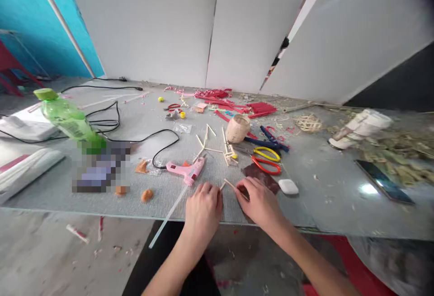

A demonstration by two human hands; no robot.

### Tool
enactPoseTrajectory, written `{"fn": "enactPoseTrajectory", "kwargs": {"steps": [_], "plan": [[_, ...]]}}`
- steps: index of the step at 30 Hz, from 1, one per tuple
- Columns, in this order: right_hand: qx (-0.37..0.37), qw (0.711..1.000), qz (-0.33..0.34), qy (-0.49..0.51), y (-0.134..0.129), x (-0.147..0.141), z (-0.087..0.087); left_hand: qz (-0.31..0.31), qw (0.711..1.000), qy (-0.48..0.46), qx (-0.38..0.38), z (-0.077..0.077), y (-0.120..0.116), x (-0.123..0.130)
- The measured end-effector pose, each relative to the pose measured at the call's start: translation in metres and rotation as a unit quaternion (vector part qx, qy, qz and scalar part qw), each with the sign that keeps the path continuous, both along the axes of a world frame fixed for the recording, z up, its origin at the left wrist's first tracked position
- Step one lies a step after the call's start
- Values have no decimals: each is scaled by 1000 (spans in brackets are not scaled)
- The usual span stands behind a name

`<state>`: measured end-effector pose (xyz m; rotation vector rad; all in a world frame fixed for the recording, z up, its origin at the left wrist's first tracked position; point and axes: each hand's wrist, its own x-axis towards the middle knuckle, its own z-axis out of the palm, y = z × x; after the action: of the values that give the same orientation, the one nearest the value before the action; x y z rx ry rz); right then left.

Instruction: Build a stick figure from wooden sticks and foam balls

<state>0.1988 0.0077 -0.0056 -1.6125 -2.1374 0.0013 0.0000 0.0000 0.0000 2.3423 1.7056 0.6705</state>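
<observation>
Near the table's front edge, my left hand (204, 205) is closed, fingertips down on the surface, with the end of a thin wooden stick (223, 185) at its thumb side. My right hand (257, 199) pinches another thin wooden stick (230, 183) between thumb and forefinger. The two sticks meet at their far tips in an upside-down V. Just beyond my left hand lies a pink glue gun (188, 169) with a long clear glue stick (169, 217) sticking out over the edge. Joined sticks (204, 146) lie behind the gun, branching outward.
A round wooden cup (238, 129) stands behind my hands, near yellow handles (267, 153), red handles (266, 165) and blue-handled pliers (271, 140). A white case (288, 186) and phone (384, 182) lie right. A green bottle (69, 117) and black cable (159, 135) are left.
</observation>
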Motion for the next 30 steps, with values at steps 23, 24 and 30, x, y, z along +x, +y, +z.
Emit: {"fn": "enactPoseTrajectory", "kwargs": {"steps": [23, 24, 30], "plan": [[45, 989, -93, 105, -20, -28, -12, 16, 993, -92, 66, -12, 6, 0], [40, 990, -85, 106, -19, -26, -11, 17, 993, -91, 68, -12, 6, 0], [28, 989, -72, 125, -17, -20, -9, 18, 993, -93, 65, -10, 6, 0]]}}
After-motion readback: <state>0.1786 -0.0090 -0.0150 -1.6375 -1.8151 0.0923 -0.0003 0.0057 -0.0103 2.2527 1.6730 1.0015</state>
